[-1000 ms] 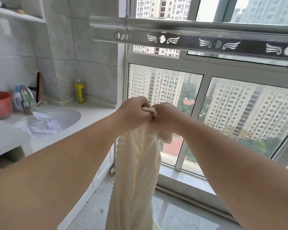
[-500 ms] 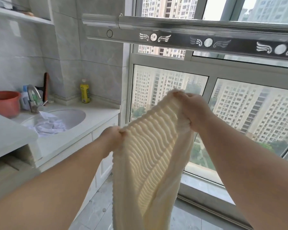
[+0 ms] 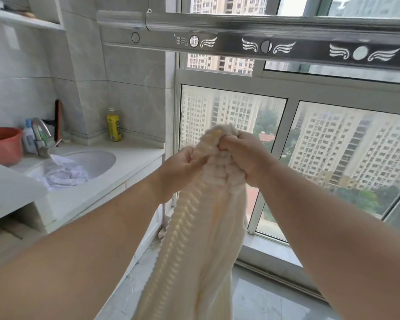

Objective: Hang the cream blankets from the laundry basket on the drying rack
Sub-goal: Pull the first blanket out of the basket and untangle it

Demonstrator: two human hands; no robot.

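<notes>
Mid-step: left hand (image 3: pixel 183 167) and right hand (image 3: pixel 243 155) both clenched on bunched cream blanket (image 3: pixel 201 239), below drying rack (image 3: pixel 252 46). Next, likely: spread edge, lift over bar.

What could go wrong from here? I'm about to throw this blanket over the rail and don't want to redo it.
1. The blanket is bunched between the left hand and right hand, so it may land on the rail as a clump and dry badly.
2. Its long tail hangs toward the floor and could drag there.
3. The rail sits well above both hands, so a short throw might slide back off.
</notes>
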